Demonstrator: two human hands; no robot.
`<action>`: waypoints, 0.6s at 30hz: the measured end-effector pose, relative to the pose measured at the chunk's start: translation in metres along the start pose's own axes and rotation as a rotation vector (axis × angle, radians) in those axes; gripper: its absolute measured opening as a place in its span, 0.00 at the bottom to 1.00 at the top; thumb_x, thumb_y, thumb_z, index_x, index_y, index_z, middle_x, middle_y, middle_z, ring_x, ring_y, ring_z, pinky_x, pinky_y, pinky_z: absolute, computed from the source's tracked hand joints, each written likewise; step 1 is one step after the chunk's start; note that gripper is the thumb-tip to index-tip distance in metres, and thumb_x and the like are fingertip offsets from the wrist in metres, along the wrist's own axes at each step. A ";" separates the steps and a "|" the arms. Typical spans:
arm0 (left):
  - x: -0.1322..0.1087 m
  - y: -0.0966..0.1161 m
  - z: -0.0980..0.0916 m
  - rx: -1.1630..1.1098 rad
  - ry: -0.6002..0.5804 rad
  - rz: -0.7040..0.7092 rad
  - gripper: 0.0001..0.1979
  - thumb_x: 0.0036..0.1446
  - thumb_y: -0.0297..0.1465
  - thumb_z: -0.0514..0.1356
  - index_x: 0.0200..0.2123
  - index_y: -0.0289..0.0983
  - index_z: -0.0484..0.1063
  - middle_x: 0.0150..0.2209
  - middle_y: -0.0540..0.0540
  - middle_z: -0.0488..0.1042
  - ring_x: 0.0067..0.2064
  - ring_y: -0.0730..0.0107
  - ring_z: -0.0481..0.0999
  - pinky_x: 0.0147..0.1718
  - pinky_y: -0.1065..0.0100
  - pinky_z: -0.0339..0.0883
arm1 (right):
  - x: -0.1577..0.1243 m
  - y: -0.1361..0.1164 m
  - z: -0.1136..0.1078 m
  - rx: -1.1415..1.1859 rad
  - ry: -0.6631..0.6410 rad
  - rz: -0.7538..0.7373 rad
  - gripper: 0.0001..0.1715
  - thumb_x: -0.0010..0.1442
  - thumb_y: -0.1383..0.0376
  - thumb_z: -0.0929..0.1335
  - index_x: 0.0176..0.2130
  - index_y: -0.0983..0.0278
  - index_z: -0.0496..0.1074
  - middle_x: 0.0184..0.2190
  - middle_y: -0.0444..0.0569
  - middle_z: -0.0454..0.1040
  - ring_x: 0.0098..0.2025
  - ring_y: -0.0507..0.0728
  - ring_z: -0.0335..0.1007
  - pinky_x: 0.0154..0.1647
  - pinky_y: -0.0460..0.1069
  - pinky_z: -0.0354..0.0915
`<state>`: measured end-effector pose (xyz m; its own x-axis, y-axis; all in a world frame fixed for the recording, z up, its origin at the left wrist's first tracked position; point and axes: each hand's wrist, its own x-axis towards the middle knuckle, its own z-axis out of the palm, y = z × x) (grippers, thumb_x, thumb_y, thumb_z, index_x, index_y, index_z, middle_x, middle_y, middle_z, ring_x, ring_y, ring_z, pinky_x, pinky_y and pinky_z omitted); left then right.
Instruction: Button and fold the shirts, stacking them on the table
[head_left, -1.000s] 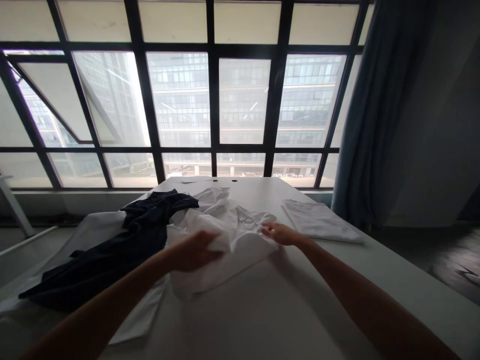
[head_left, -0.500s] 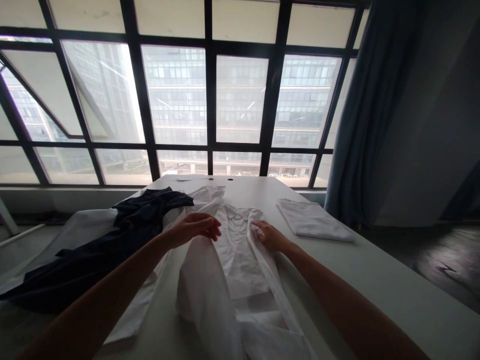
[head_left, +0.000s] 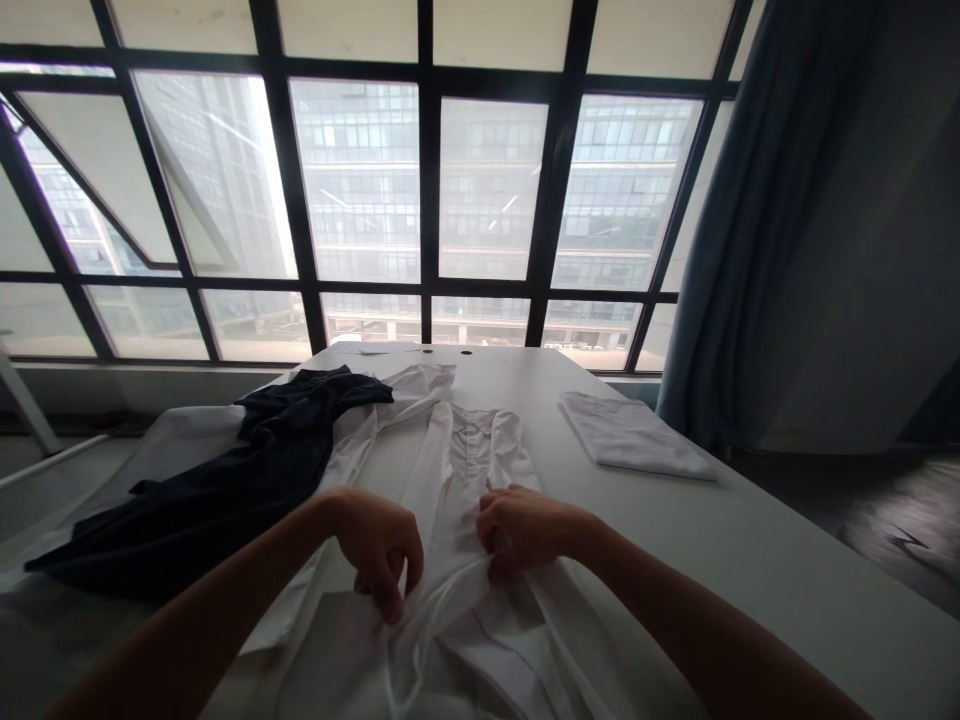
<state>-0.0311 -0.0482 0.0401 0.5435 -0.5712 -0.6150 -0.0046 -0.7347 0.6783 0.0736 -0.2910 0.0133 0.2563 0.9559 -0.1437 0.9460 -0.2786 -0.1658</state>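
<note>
A white button-front shirt (head_left: 469,470) lies lengthwise on the white table (head_left: 495,375), its collar at the far end and its lower part running toward me. My left hand (head_left: 379,545) pinches the shirt's front edge with its fingertips. My right hand (head_left: 525,530) is closed on the opposite front edge, a short gap from the left. The fabric between them lifts in loose folds.
A dark navy garment (head_left: 225,480) lies crumpled on a white cloth (head_left: 191,435) left of the shirt. A folded white garment (head_left: 634,435) sits at the right. Behind the table are a large window (head_left: 487,190) and a blue curtain (head_left: 720,240).
The shirt has gone from a bunched heap to lying lengthwise and spread out. Both hands have moved toward me along its front and now grip the edges.
</note>
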 end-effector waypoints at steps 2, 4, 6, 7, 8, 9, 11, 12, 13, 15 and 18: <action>0.003 0.001 0.001 -0.118 0.043 0.087 0.28 0.46 0.56 0.71 0.34 0.36 0.77 0.26 0.45 0.79 0.26 0.63 0.77 0.28 0.64 0.73 | -0.001 0.003 -0.007 -0.064 0.064 -0.016 0.07 0.55 0.70 0.78 0.33 0.65 0.78 0.36 0.47 0.75 0.40 0.59 0.72 0.51 0.50 0.60; 0.012 0.003 0.003 -0.037 0.396 0.180 0.28 0.54 0.57 0.65 0.35 0.35 0.77 0.27 0.44 0.79 0.28 0.63 0.78 0.33 0.63 0.74 | -0.005 0.011 -0.018 -0.152 0.176 0.083 0.05 0.55 0.74 0.73 0.31 0.66 0.76 0.33 0.49 0.75 0.38 0.59 0.72 0.50 0.51 0.60; 0.027 0.005 0.006 0.174 0.821 0.253 0.22 0.60 0.50 0.64 0.42 0.36 0.78 0.35 0.42 0.81 0.37 0.62 0.80 0.42 0.62 0.73 | -0.014 0.024 -0.029 -0.226 0.313 0.246 0.05 0.55 0.76 0.70 0.31 0.67 0.75 0.30 0.50 0.75 0.35 0.59 0.72 0.48 0.52 0.61; 0.035 0.006 0.009 0.282 0.937 0.284 0.19 0.61 0.46 0.65 0.46 0.37 0.78 0.42 0.41 0.81 0.44 0.60 0.80 0.48 0.61 0.71 | -0.018 0.030 -0.032 -0.242 0.371 0.311 0.06 0.55 0.76 0.69 0.33 0.68 0.75 0.30 0.51 0.75 0.34 0.59 0.72 0.48 0.52 0.61; 0.043 0.005 0.011 0.375 0.974 0.318 0.19 0.60 0.42 0.66 0.50 0.38 0.77 0.48 0.40 0.80 0.49 0.58 0.78 0.53 0.59 0.69 | -0.022 0.035 -0.033 -0.232 0.403 0.347 0.08 0.56 0.77 0.68 0.35 0.68 0.77 0.32 0.51 0.75 0.35 0.59 0.72 0.47 0.51 0.62; 0.050 0.004 0.013 0.449 0.957 0.350 0.19 0.60 0.40 0.67 0.52 0.39 0.76 0.51 0.40 0.79 0.53 0.57 0.77 0.56 0.58 0.66 | -0.025 0.039 -0.032 -0.198 0.401 0.346 0.12 0.56 0.77 0.69 0.40 0.68 0.78 0.35 0.51 0.76 0.36 0.60 0.72 0.46 0.50 0.62; 0.062 0.001 0.016 0.554 0.875 0.380 0.17 0.60 0.39 0.68 0.50 0.40 0.77 0.49 0.41 0.80 0.51 0.57 0.78 0.57 0.58 0.64 | -0.025 0.042 -0.023 -0.078 0.315 0.241 0.24 0.53 0.77 0.71 0.49 0.65 0.79 0.43 0.51 0.76 0.42 0.60 0.73 0.44 0.48 0.64; 0.066 -0.001 0.016 0.591 0.851 0.372 0.15 0.60 0.39 0.68 0.48 0.40 0.78 0.45 0.43 0.81 0.48 0.58 0.79 0.56 0.59 0.65 | -0.022 0.041 -0.017 -0.013 0.253 0.168 0.28 0.50 0.77 0.73 0.51 0.64 0.79 0.46 0.51 0.76 0.43 0.60 0.72 0.43 0.47 0.64; 0.067 -0.003 0.015 0.623 0.845 0.344 0.12 0.61 0.40 0.67 0.44 0.40 0.79 0.40 0.44 0.82 0.44 0.60 0.80 0.54 0.61 0.65 | -0.018 0.042 -0.012 0.041 0.197 0.097 0.28 0.49 0.77 0.73 0.50 0.63 0.80 0.46 0.50 0.75 0.43 0.60 0.72 0.42 0.46 0.65; 0.064 -0.006 0.010 0.691 0.855 0.228 0.13 0.64 0.42 0.63 0.37 0.39 0.80 0.32 0.44 0.81 0.36 0.63 0.80 0.47 0.63 0.67 | -0.011 0.048 -0.008 0.126 0.120 0.005 0.17 0.49 0.77 0.72 0.40 0.65 0.81 0.39 0.49 0.76 0.38 0.58 0.72 0.38 0.45 0.64; 0.046 -0.010 -0.001 0.780 0.871 -0.015 0.21 0.67 0.44 0.58 0.29 0.37 0.79 0.29 0.41 0.79 0.32 0.61 0.78 0.37 0.65 0.65 | -0.024 0.085 -0.023 0.245 0.207 0.090 0.10 0.53 0.77 0.66 0.32 0.69 0.77 0.31 0.48 0.74 0.34 0.57 0.71 0.35 0.44 0.64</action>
<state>-0.0048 -0.0668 0.0055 0.9384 -0.3389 0.0680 -0.3428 -0.9377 0.0562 0.1527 -0.3351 0.0250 0.3950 0.9182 0.0289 0.8484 -0.3525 -0.3950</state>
